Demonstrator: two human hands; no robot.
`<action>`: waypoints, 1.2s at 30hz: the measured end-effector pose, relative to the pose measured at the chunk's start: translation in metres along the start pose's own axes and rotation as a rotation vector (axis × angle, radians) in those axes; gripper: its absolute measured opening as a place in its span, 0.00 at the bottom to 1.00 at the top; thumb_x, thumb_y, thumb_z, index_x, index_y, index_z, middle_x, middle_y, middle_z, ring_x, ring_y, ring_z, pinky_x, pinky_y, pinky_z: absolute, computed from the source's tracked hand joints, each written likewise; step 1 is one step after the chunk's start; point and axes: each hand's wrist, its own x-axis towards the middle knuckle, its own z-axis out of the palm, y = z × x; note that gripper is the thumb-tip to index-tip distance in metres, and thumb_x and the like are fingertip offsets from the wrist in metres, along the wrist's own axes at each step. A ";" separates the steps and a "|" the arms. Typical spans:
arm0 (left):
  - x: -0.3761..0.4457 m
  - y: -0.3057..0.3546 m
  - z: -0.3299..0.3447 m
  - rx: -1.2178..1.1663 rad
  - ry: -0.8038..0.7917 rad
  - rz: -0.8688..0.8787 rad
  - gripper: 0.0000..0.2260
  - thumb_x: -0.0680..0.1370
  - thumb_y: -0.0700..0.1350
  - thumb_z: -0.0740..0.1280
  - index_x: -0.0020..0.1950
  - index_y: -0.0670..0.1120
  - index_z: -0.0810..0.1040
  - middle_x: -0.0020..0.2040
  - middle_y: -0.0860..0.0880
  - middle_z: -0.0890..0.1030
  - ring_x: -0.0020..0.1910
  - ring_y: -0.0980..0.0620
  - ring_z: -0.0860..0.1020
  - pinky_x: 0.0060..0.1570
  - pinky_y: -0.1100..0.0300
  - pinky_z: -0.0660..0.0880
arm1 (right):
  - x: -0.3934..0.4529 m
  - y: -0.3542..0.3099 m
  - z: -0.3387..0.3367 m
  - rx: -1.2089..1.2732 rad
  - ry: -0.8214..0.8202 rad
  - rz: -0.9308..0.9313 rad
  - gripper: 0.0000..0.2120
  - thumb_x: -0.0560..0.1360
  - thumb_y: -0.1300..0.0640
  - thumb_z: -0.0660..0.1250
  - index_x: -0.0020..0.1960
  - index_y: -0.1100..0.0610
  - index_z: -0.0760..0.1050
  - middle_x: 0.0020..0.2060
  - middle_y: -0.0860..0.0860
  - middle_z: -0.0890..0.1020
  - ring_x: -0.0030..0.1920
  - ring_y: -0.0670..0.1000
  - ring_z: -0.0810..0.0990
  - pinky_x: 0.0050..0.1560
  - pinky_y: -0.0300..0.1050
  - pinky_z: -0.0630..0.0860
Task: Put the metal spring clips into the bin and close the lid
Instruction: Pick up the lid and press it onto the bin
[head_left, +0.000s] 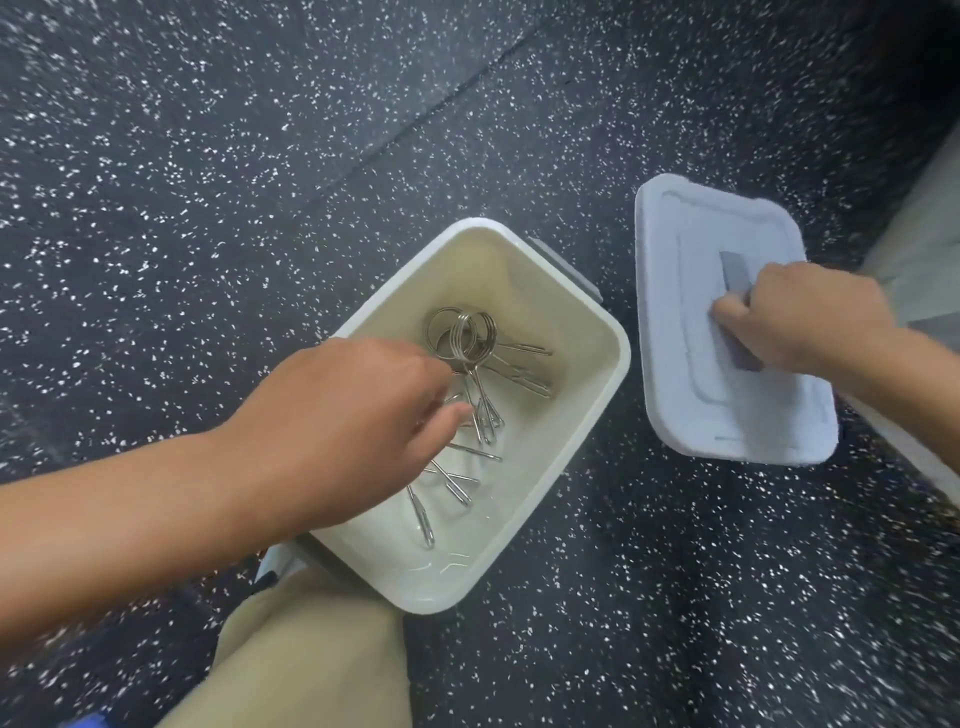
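Bin (566, 415) mouth is half blocked by the left hand (358, 415); far-right corner's open, plenty of bare floor (260, 182) beyond.

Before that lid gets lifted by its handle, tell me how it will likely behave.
The lid looks like thin moulded plastic, so probably light and fairly stiff. The right hand grips its grey handle near one end, so it may tilt when raised. Flat on the speckled floor, it shouldn't roll.

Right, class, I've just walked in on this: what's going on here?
A person crouches over a white bin on a speckled floor. The left hand reaches into it among the metal spring clips. The right hand grips the grey handle of the lid, which lies beside the open bin.
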 end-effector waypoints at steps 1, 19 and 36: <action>-0.001 0.001 -0.001 0.002 0.003 0.000 0.21 0.78 0.63 0.50 0.37 0.51 0.72 0.34 0.54 0.73 0.34 0.47 0.76 0.34 0.51 0.76 | -0.014 0.000 -0.006 0.018 0.002 0.016 0.16 0.69 0.47 0.59 0.35 0.59 0.77 0.33 0.56 0.76 0.32 0.56 0.75 0.34 0.46 0.70; -0.006 -0.015 -0.026 -0.016 0.119 -0.077 0.20 0.77 0.63 0.56 0.32 0.52 0.69 0.30 0.52 0.75 0.31 0.44 0.76 0.32 0.51 0.76 | -0.160 -0.129 -0.054 0.473 0.021 0.097 0.20 0.71 0.38 0.61 0.41 0.56 0.74 0.34 0.52 0.75 0.37 0.57 0.72 0.38 0.46 0.67; -0.024 -0.057 -0.022 -0.006 0.079 -0.076 0.18 0.78 0.61 0.59 0.32 0.53 0.70 0.28 0.56 0.73 0.29 0.50 0.74 0.32 0.52 0.75 | -0.143 -0.195 -0.058 0.872 -0.250 0.234 0.14 0.74 0.43 0.65 0.40 0.53 0.67 0.38 0.49 0.73 0.41 0.56 0.73 0.41 0.45 0.67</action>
